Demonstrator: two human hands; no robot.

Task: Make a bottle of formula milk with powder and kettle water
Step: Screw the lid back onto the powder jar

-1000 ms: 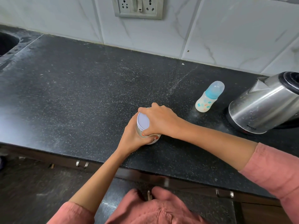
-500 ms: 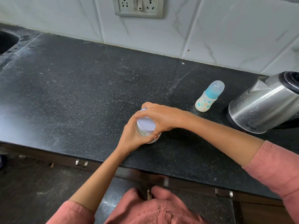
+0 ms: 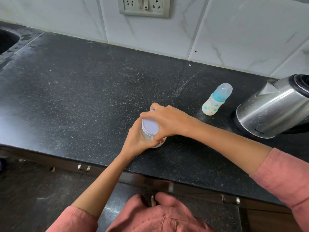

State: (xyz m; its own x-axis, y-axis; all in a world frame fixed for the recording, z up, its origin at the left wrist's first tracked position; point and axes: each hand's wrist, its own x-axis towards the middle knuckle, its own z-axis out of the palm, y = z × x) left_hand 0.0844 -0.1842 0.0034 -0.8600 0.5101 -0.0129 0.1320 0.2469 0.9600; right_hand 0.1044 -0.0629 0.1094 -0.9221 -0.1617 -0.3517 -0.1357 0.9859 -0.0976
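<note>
A small clear powder jar (image 3: 146,136) with a pale lilac lid (image 3: 150,126) stands on the black counter near its front edge. My left hand (image 3: 136,139) wraps the jar's body from the near side. My right hand (image 3: 164,122) grips the lid's rim from the far right, fingers curled over it. A baby bottle (image 3: 215,100) with a blue collar and clear cap stands to the right, apart from my hands. A steel kettle (image 3: 274,108) sits at the right edge on its dark base.
The black speckled counter (image 3: 75,97) stretches left to a dark sink (image 3: 6,41) at the far left. A socket panel (image 3: 143,5) is on the tiled wall behind. Drawer handles (image 3: 84,167) show under the counter's front edge.
My right hand has turned around the lid, uncovering more of its top. The jar and my left hand stay in place.
</note>
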